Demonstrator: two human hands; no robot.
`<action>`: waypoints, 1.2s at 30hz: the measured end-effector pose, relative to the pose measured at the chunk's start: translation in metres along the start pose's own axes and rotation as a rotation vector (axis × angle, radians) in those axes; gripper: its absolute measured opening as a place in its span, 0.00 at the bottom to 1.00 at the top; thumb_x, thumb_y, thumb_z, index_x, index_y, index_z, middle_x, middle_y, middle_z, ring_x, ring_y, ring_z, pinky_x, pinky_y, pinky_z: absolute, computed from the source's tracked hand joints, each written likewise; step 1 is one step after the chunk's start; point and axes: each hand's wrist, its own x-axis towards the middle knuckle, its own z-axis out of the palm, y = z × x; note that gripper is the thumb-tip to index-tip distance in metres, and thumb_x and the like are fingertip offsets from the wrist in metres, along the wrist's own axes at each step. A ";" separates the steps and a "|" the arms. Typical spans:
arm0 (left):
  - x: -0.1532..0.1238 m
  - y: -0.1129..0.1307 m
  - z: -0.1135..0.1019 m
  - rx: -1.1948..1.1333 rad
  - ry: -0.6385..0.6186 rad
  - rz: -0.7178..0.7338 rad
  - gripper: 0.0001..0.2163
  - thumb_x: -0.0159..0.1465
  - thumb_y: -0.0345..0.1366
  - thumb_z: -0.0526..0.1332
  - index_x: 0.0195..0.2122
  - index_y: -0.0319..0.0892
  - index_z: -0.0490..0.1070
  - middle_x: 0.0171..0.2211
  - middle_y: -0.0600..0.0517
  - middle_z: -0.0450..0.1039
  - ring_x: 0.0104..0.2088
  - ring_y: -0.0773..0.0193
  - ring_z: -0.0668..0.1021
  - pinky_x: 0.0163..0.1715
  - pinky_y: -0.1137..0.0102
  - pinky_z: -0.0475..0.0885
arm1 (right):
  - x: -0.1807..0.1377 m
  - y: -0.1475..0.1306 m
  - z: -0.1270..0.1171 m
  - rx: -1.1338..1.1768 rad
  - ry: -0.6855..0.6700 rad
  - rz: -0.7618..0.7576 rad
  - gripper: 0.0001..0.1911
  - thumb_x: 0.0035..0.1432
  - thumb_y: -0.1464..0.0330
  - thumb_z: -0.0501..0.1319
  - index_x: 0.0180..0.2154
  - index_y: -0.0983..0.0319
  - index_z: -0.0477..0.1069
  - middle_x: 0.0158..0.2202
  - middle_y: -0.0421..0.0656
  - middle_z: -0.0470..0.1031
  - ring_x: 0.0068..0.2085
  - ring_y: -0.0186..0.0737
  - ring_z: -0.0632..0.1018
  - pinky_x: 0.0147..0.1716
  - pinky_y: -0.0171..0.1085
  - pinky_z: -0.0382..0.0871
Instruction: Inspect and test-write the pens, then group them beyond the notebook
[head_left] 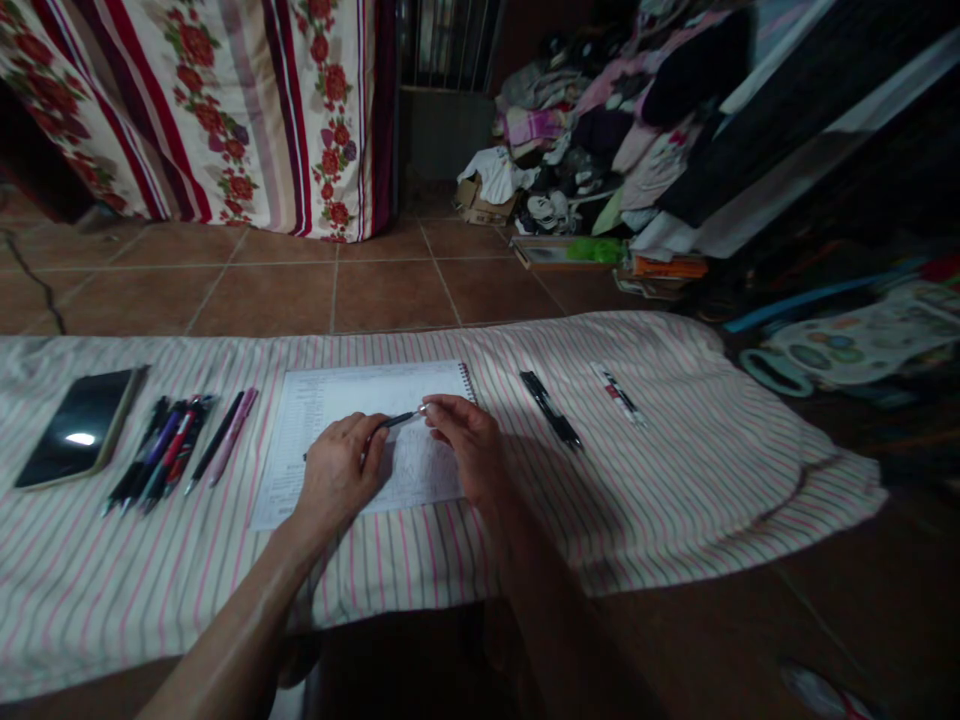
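Observation:
Over a spiral notebook (300, 400), a dark pen (397, 419) lies between my two hands. My left hand (341, 465) is closed around its barrel, palm down on the page. Thumb and fingers of my right hand (466, 432) pinch the pen's small silver end; whether that piece is separate from the barrel I cannot tell. The notebook's visible page has printed lines and faint pencil-like marks, partly covered by both hands. To the right of the notebook lie black pens (551, 408) close together, and farther right a white, red and black pen (619, 395).
On the striped cloth (675, 480) at left are a phone (71, 425), a bunch of several pens (161, 450), a black pen (215, 440) and a pink pen (234, 437). Beyond are a tiled floor (382, 290), a floral curtain (262, 120) and piled clothes (585, 130).

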 end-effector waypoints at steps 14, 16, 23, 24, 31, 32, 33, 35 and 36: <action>0.000 0.000 0.000 0.017 0.008 0.000 0.14 0.65 0.37 0.48 0.40 0.40 0.71 0.30 0.48 0.74 0.32 0.60 0.76 0.33 0.66 0.70 | -0.001 0.001 0.002 -0.065 -0.004 -0.041 0.13 0.42 0.60 0.65 0.31 0.60 0.76 0.28 0.41 0.76 0.29 0.34 0.73 0.29 0.33 0.66; 0.000 0.000 0.000 0.023 0.007 0.003 0.14 0.65 0.37 0.48 0.40 0.39 0.71 0.30 0.48 0.74 0.32 0.60 0.76 0.33 0.66 0.70 | -0.001 0.001 0.002 -0.066 0.001 -0.042 0.13 0.42 0.60 0.65 0.31 0.60 0.76 0.28 0.41 0.76 0.28 0.34 0.73 0.29 0.33 0.67; 0.000 0.000 -0.001 0.026 0.000 0.005 0.14 0.66 0.37 0.47 0.40 0.39 0.70 0.30 0.49 0.73 0.31 0.61 0.76 0.32 0.67 0.70 | -0.001 0.003 0.003 -0.066 -0.004 -0.055 0.12 0.43 0.61 0.65 0.31 0.61 0.76 0.26 0.41 0.76 0.27 0.33 0.72 0.28 0.33 0.66; 0.000 0.000 -0.001 0.032 0.003 0.006 0.13 0.65 0.37 0.47 0.40 0.40 0.70 0.30 0.49 0.73 0.31 0.61 0.76 0.32 0.68 0.69 | -0.001 0.003 0.003 -0.080 -0.003 -0.063 0.12 0.43 0.61 0.65 0.31 0.61 0.76 0.26 0.41 0.76 0.27 0.33 0.72 0.27 0.33 0.66; -0.001 0.000 -0.001 0.041 0.000 0.009 0.13 0.65 0.37 0.48 0.41 0.41 0.70 0.30 0.50 0.74 0.31 0.63 0.76 0.31 0.70 0.69 | 0.002 0.007 0.002 -0.115 -0.016 -0.083 0.12 0.43 0.61 0.64 0.31 0.61 0.76 0.25 0.40 0.74 0.26 0.34 0.71 0.27 0.33 0.66; -0.001 -0.001 -0.001 0.031 -0.001 0.013 0.13 0.65 0.37 0.48 0.41 0.41 0.70 0.31 0.50 0.74 0.31 0.62 0.76 0.31 0.69 0.69 | 0.002 0.007 0.002 -0.117 -0.021 -0.082 0.12 0.43 0.61 0.64 0.31 0.60 0.76 0.25 0.40 0.74 0.26 0.34 0.71 0.27 0.34 0.66; -0.001 -0.001 -0.001 0.022 -0.002 0.017 0.13 0.65 0.37 0.48 0.42 0.41 0.70 0.31 0.50 0.74 0.32 0.62 0.76 0.32 0.69 0.70 | 0.002 0.007 0.002 -0.117 -0.023 -0.085 0.12 0.43 0.61 0.64 0.31 0.60 0.76 0.24 0.40 0.74 0.26 0.34 0.71 0.27 0.34 0.66; -0.001 -0.001 -0.001 0.005 -0.006 0.019 0.13 0.66 0.37 0.48 0.42 0.40 0.70 0.32 0.49 0.74 0.33 0.62 0.76 0.33 0.69 0.70 | 0.003 0.008 0.002 -0.117 -0.029 -0.091 0.12 0.43 0.61 0.64 0.31 0.61 0.76 0.24 0.40 0.74 0.26 0.34 0.71 0.27 0.34 0.66; -0.001 -0.001 -0.001 -0.002 -0.010 0.018 0.13 0.66 0.37 0.48 0.42 0.41 0.69 0.32 0.49 0.74 0.33 0.62 0.76 0.33 0.69 0.70 | 0.003 0.008 0.002 -0.117 -0.030 -0.097 0.12 0.43 0.62 0.64 0.31 0.61 0.76 0.23 0.39 0.73 0.25 0.33 0.70 0.26 0.33 0.65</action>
